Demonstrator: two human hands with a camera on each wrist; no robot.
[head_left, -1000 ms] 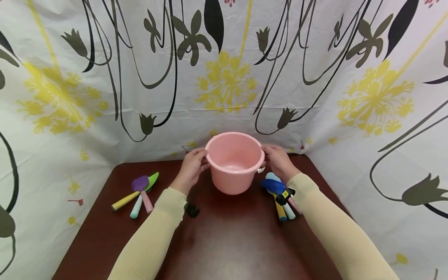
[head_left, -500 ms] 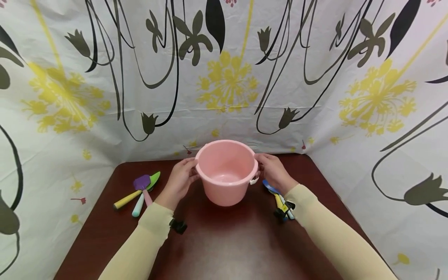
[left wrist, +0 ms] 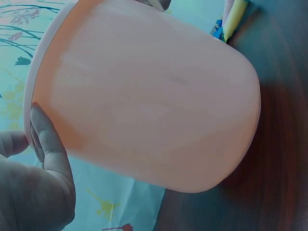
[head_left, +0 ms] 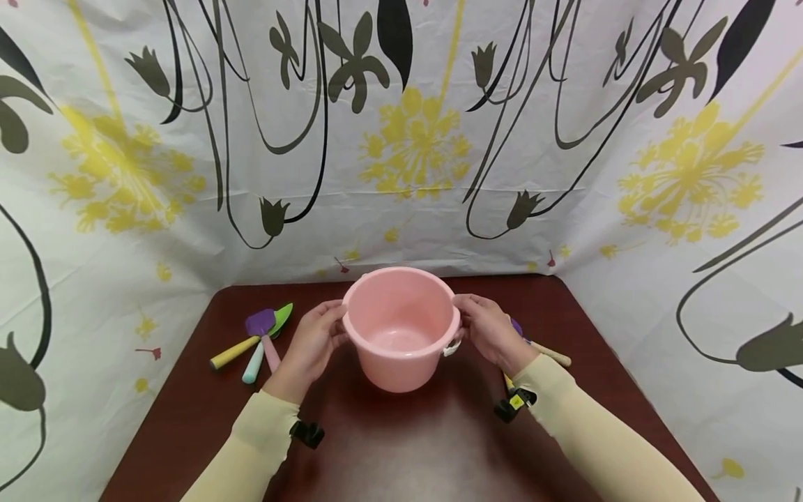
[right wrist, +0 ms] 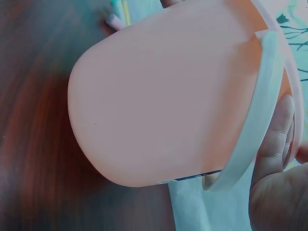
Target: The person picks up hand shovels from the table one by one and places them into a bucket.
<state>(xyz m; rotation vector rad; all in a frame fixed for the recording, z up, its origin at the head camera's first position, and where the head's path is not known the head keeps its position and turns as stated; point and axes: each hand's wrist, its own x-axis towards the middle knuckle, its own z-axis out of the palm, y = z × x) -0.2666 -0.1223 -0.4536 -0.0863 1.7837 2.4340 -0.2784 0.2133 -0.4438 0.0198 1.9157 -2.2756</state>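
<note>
Between my two hands is a pink plastic bucket [head_left: 399, 366], its mouth tipped toward me. Its base appears to be off the brown tabletop. My left hand [head_left: 314, 341] pinches the rim on the left side, thumb on one side and fingers under the lip, as the left wrist view shows on the bucket wall [left wrist: 154, 96]. On the opposite side, my right hand [head_left: 489, 328] pinches the rim in the same way. A white carrying handle [right wrist: 257, 115] hangs down along the bucket's outside, close to the right fingers. The bucket's inside shows nothing in it.
Left on the table [head_left: 188, 411] lies a crossed pile of utensils, including a purple-headed spatula [head_left: 260, 322] and a yellow handle [head_left: 235, 353]. Another pile, with a tan handle [head_left: 552, 353], is partly hidden by my right arm. A patterned curtain [head_left: 414, 230] borders the table.
Both hands have brought the bucket nearer to me and slightly left, keeping their grip on the rim. My right forearm now hides more of the right-hand utensils.
</note>
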